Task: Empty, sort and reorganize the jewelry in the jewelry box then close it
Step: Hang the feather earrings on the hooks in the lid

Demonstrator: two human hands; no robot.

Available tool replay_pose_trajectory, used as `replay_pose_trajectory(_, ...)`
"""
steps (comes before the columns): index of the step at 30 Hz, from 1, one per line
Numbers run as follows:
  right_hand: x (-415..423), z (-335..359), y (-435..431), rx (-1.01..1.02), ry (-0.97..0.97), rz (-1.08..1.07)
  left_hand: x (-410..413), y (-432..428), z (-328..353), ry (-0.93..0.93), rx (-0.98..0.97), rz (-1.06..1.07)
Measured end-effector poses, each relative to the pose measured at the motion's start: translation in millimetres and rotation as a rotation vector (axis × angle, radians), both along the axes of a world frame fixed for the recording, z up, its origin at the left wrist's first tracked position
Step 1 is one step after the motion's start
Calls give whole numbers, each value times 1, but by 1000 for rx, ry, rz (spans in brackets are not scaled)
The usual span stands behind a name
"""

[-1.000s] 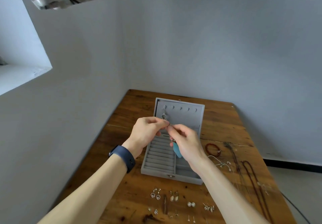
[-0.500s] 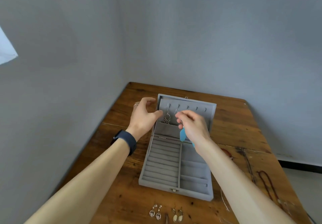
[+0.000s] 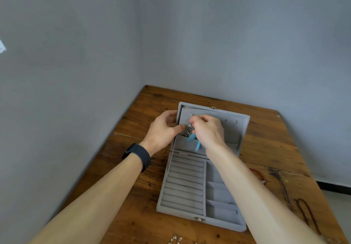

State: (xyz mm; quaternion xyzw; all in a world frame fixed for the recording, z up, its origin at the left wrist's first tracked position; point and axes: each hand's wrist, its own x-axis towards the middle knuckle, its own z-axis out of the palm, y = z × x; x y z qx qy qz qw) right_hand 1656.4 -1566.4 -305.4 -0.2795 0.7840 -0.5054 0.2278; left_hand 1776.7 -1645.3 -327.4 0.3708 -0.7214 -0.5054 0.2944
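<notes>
A grey velvet jewelry box (image 3: 184, 208) lies open on the wooden table (image 3: 144, 224), its lid (image 3: 241, 129) leaning back. My left hand (image 3: 163, 128) grips the lid's left edge, thumb against the lining. My right hand (image 3: 208, 129) pinches the hook of an earring with blue feathers (image 3: 196, 142) at the lid's hook row. A silver chandelier earring (image 3: 188, 130) hangs from a hook between my hands. The ring rolls and the compartments in the base hold nothing.
Necklaces (image 3: 307, 217) and a reddish bead bracelet (image 3: 259, 175) lie on the table to the right of the box. Small earrings (image 3: 175, 239) show at the bottom edge. Grey walls close in behind and to the left.
My view has tilted down and drawn nearer to the box. My left hand went from the earring to the lid's left edge. My right hand carried the blue feather earring up to the hook row.
</notes>
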Motion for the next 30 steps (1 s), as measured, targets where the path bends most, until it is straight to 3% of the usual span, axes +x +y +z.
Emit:
replay_pose_trajectory(12, 1, 0, 11, 86, -76, 75, 7, 1, -5, 10, -68, -2)
replay_pose_trajectory(14, -1, -2, 18, 24, -152, 97, 12, 8, -7, -43, -242, 86)
replay_pose_trajectory(17, -6, -8, 30, -21, -235, 116, 21, 21, -10, -163, -694, 134)
replay_pose_trajectory(20, -11, -13, 38, -59, -262, 101, 22, 27, -17, -327, -897, 54)
replay_pose_trajectory(27, -23, -18, 42, -57, -172, 153, 11, 32, -23, -524, -910, 82)
replay_pose_trajectory(30, -31, -22, 44, 31, 180, 158, 11, 31, -26, -507, -893, 45)
